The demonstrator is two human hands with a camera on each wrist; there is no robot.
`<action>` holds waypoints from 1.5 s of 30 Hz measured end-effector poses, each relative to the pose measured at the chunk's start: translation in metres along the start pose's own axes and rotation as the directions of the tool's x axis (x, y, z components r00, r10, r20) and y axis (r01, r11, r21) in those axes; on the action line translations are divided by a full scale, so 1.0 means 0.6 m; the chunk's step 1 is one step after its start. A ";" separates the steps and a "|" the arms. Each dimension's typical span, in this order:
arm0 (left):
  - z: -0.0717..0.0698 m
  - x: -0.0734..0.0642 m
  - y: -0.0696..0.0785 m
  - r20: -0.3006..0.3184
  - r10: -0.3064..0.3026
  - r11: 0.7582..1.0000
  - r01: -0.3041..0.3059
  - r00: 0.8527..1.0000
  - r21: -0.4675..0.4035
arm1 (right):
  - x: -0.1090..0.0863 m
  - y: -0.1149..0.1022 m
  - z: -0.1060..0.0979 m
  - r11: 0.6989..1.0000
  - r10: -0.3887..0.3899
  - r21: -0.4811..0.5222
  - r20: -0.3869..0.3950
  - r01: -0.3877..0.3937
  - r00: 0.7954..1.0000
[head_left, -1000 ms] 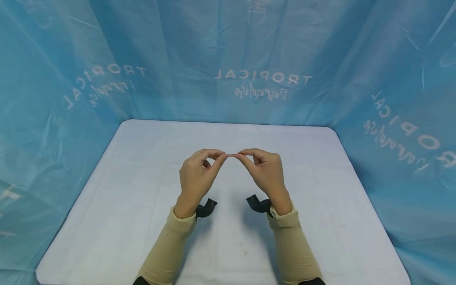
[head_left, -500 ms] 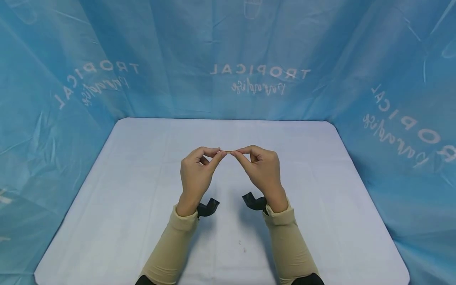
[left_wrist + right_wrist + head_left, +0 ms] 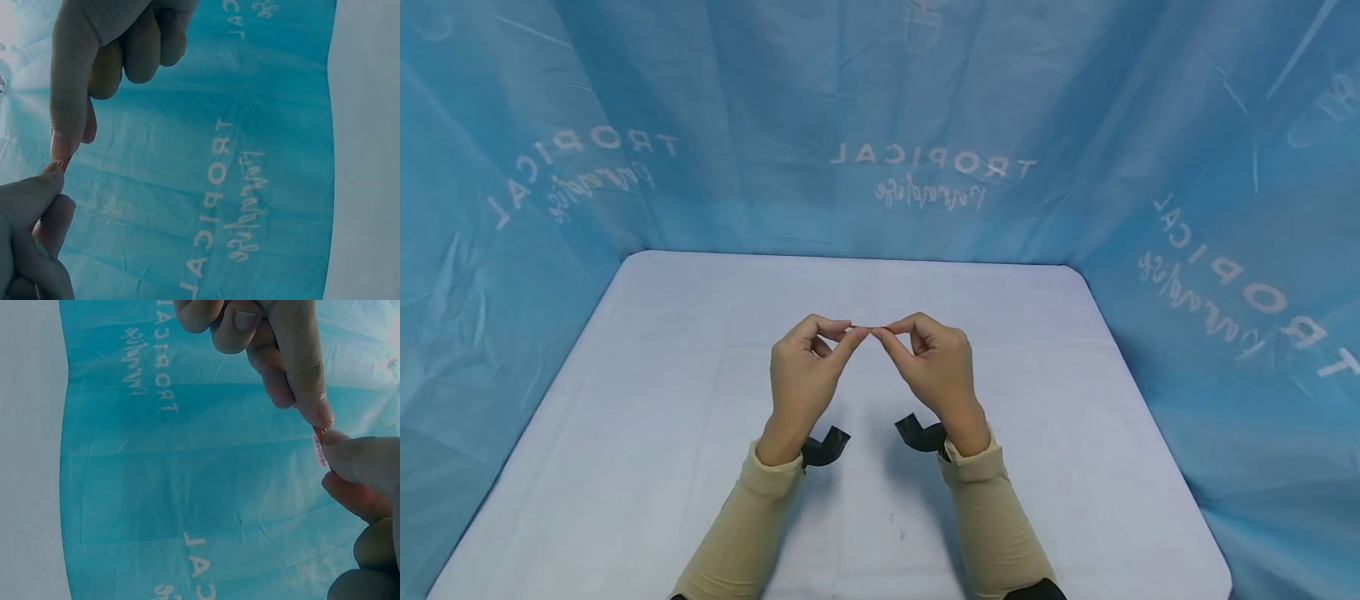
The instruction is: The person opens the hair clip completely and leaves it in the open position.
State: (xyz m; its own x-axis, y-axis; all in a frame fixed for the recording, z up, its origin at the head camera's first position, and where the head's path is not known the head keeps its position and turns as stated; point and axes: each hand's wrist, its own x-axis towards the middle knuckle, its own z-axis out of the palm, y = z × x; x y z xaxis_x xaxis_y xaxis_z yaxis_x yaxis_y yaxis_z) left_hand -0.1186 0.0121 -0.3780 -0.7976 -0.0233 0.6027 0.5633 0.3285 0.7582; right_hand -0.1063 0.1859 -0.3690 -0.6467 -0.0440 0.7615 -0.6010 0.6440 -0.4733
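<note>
Between my two hands runs a thin reddish-orange strip [image 3: 318,432], small and mostly hidden by fingertips; its kind is unclear. A pink, bumpy edge shows beside it in the right wrist view. My left hand [image 3: 808,371] pinches one end between thumb and forefinger, at the lower left of the left wrist view. The other end is pinched by the thumb and forefinger of my right hand [image 3: 934,371], which reaches down from the top in that view. Both hands are raised above the white table, their thumb tips almost meeting.
A white-covered table [image 3: 700,433] with rounded corners lies below the hands. Blue curtains [image 3: 760,167] with mirrored lettering surround its back and sides. A black curved mount [image 3: 825,447] sits at the left wrist, another mount [image 3: 921,434] at the right.
My hands have come slightly closer together, and less of the strip shows between the thumbs. Both keep their pinch. The head view has shifted a little.
</note>
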 end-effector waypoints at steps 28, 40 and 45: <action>0.010 0.000 0.009 0.031 0.000 0.998 0.002 1.000 -0.057 | 0.000 -0.003 -0.007 0.999 -0.003 -0.046 0.073 0.006 0.997; 0.008 -0.002 0.011 0.031 -0.006 0.999 0.008 1.000 -0.042 | 0.000 -0.002 -0.005 0.998 -0.014 -0.055 0.065 0.018 0.998; 0.006 -0.004 0.009 0.039 -0.016 0.999 0.017 0.999 -0.027 | -0.004 -0.003 -0.001 0.998 0.002 -0.066 0.063 0.002 0.998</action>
State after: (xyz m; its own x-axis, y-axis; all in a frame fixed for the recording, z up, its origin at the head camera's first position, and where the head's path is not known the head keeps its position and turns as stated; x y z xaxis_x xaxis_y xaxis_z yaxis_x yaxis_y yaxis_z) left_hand -0.1146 0.0172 -0.3763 -0.8142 0.0082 0.5806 0.5554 0.3024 0.7746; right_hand -0.1033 0.1853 -0.3693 -0.6764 -0.0910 0.7309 -0.5701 0.6930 -0.4413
